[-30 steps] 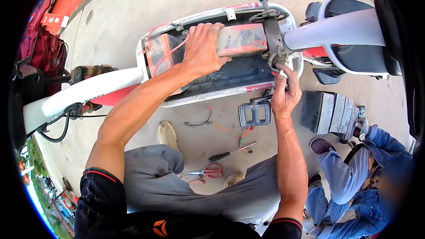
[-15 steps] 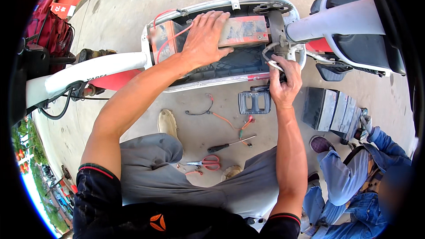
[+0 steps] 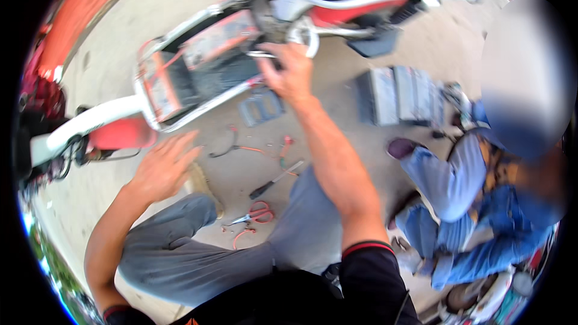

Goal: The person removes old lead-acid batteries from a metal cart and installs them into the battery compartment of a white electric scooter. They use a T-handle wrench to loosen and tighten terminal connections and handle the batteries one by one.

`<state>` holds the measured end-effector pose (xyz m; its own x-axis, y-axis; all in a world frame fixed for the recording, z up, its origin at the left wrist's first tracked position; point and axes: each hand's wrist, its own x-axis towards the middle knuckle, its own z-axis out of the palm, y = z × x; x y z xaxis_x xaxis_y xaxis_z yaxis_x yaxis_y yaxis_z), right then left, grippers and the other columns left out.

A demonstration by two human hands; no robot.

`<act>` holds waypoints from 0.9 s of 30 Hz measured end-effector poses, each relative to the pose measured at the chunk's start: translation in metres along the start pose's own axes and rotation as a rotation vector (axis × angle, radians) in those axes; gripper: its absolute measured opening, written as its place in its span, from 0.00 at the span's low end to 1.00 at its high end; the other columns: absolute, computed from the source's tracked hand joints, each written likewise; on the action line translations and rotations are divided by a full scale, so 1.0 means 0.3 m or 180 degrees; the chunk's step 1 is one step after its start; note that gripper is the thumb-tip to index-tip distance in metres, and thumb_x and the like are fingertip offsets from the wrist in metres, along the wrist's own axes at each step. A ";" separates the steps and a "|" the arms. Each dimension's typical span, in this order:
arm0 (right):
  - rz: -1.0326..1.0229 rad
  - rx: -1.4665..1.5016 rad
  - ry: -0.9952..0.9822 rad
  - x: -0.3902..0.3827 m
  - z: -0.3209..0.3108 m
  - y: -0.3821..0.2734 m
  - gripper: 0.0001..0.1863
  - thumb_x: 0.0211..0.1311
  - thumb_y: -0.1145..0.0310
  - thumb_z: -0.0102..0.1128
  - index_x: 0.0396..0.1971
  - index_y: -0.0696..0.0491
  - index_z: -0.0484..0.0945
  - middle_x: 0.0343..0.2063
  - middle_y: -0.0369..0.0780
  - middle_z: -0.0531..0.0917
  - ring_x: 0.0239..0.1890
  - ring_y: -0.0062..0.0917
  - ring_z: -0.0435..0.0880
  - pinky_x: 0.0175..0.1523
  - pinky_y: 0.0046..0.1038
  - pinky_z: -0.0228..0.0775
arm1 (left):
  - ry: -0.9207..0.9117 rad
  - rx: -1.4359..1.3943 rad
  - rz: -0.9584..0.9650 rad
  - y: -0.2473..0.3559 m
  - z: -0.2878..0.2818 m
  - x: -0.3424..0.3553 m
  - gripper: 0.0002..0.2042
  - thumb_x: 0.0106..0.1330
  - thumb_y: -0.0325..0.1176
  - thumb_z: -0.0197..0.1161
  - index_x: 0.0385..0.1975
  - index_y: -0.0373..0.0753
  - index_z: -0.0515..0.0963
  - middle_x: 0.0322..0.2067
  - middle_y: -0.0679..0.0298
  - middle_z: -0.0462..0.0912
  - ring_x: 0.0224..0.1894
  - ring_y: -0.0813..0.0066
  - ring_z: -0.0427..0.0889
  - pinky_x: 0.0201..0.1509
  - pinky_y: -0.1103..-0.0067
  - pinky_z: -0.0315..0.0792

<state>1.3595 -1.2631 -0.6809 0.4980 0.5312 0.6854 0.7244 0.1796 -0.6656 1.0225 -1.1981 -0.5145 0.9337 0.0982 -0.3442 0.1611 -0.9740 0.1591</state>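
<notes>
My right hand pinches a white cable beside the frame tube of a white electric bike. The bike's open battery tray holds a long orange-edged battery and another battery at its left end, with a red wire between them. Nothing is in my left hand, its fingers stretched out over the ground near my shoe, below the tray's left corner. Motion blur softens the bike and both hands.
On the ground lie red-handled scissors, a screwdriver and loose wires. A pedal sticks out below the tray. Several dark batteries stand at the right, near a person in blue denim.
My left hand has come off the long battery and moved down and left, towards my knee. My right hand stays on the cable. The view has swung right, showing more of the other person.
</notes>
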 end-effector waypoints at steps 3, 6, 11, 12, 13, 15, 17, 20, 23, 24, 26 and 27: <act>0.0091 0.0100 -0.0055 0.007 0.000 -0.010 0.13 0.50 0.66 0.77 0.38 0.48 0.90 0.26 0.38 0.86 0.33 0.35 0.81 0.46 0.38 0.72 | -0.0161 -0.0167 -0.0607 0.087 -0.058 -0.121 0.27 0.59 0.28 0.73 0.61 0.38 0.76 0.70 0.50 0.71 0.67 0.47 0.74 0.69 0.58 0.71; 0.0144 0.0029 -0.0136 0.011 -0.021 -0.021 0.16 0.49 0.65 0.79 0.40 0.49 0.90 0.26 0.37 0.86 0.34 0.34 0.81 0.49 0.37 0.70 | -0.0065 -0.0271 -0.1032 0.127 -0.107 -0.196 0.27 0.60 0.28 0.74 0.61 0.38 0.76 0.68 0.50 0.73 0.65 0.45 0.75 0.69 0.58 0.70; 0.0330 0.0022 -0.0132 0.007 -0.036 -0.038 0.17 0.50 0.65 0.79 0.42 0.48 0.89 0.26 0.39 0.84 0.37 0.35 0.81 0.51 0.38 0.71 | -0.0019 -0.0085 -0.1258 0.148 -0.142 -0.253 0.27 0.59 0.28 0.75 0.60 0.38 0.75 0.64 0.50 0.77 0.63 0.45 0.77 0.68 0.58 0.72; 0.0340 0.0009 -0.0129 0.010 -0.034 -0.039 0.17 0.50 0.65 0.78 0.42 0.48 0.89 0.26 0.39 0.84 0.37 0.36 0.81 0.51 0.37 0.71 | -0.0104 -0.0097 -0.1322 0.147 -0.149 -0.254 0.27 0.59 0.28 0.75 0.60 0.38 0.75 0.63 0.50 0.78 0.63 0.45 0.77 0.67 0.57 0.72; 0.0375 0.0006 -0.0113 0.007 -0.033 -0.043 0.18 0.49 0.66 0.79 0.43 0.49 0.89 0.28 0.39 0.85 0.38 0.35 0.81 0.53 0.37 0.69 | -0.0100 -0.0123 -0.1296 0.134 -0.149 -0.247 0.27 0.59 0.28 0.75 0.60 0.37 0.75 0.62 0.50 0.78 0.62 0.45 0.78 0.67 0.57 0.72; 0.0415 0.0044 -0.0155 0.008 -0.035 -0.051 0.20 0.48 0.67 0.79 0.44 0.50 0.88 0.31 0.39 0.87 0.40 0.35 0.81 0.56 0.37 0.68 | -0.0089 -0.0165 -0.1285 0.111 -0.159 -0.225 0.27 0.59 0.27 0.75 0.59 0.37 0.75 0.61 0.50 0.79 0.61 0.45 0.79 0.66 0.57 0.73; 0.0431 0.0074 -0.0273 0.012 -0.041 -0.047 0.20 0.48 0.66 0.78 0.44 0.50 0.88 0.33 0.39 0.88 0.42 0.36 0.82 0.58 0.37 0.68 | -0.0157 -0.0528 -0.1510 0.103 -0.178 -0.149 0.27 0.59 0.27 0.75 0.59 0.36 0.75 0.60 0.49 0.80 0.61 0.43 0.79 0.66 0.58 0.72; 0.0266 0.0247 -0.0289 0.002 -0.029 -0.043 0.20 0.51 0.67 0.78 0.47 0.49 0.88 0.30 0.39 0.86 0.41 0.35 0.81 0.58 0.38 0.69 | -0.0134 -0.0615 -0.1443 0.027 -0.130 -0.045 0.30 0.60 0.27 0.74 0.63 0.36 0.72 0.63 0.47 0.77 0.65 0.42 0.76 0.69 0.58 0.70; 0.0374 0.0127 -0.0442 0.005 -0.065 -0.049 0.22 0.52 0.66 0.77 0.49 0.50 0.87 0.33 0.40 0.87 0.42 0.36 0.81 0.60 0.37 0.68 | 0.0120 -0.0441 -0.1238 -0.029 -0.051 0.104 0.35 0.60 0.29 0.75 0.69 0.37 0.68 0.67 0.46 0.73 0.69 0.42 0.72 0.72 0.58 0.68; 0.0394 0.0081 -0.0476 0.014 -0.070 -0.065 0.22 0.52 0.66 0.77 0.49 0.50 0.87 0.34 0.40 0.88 0.42 0.36 0.81 0.60 0.37 0.68 | 0.0202 -0.0321 -0.1199 -0.048 -0.019 0.142 0.37 0.60 0.30 0.75 0.70 0.37 0.66 0.68 0.46 0.72 0.70 0.42 0.71 0.73 0.58 0.68; 0.0464 0.0024 -0.0642 0.030 -0.078 -0.099 0.23 0.52 0.65 0.76 0.51 0.51 0.86 0.34 0.41 0.88 0.45 0.36 0.82 0.61 0.37 0.67 | 0.0274 -0.0249 -0.1158 -0.088 0.044 0.204 0.40 0.60 0.32 0.75 0.73 0.37 0.63 0.70 0.45 0.70 0.71 0.43 0.69 0.75 0.58 0.66; 0.0536 0.0006 -0.0716 0.020 -0.078 -0.099 0.23 0.53 0.65 0.76 0.51 0.51 0.86 0.35 0.41 0.88 0.46 0.36 0.82 0.61 0.37 0.67 | 0.0230 -0.0282 -0.1151 -0.103 0.071 0.240 0.41 0.61 0.33 0.75 0.74 0.37 0.62 0.70 0.45 0.69 0.72 0.43 0.69 0.75 0.58 0.66</act>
<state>1.3521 -1.2845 -0.6501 0.4929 0.7242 0.4823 0.6393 0.0746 -0.7654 1.0778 -1.1652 -0.5640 0.8310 0.4498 -0.3272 0.5086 -0.8526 0.1197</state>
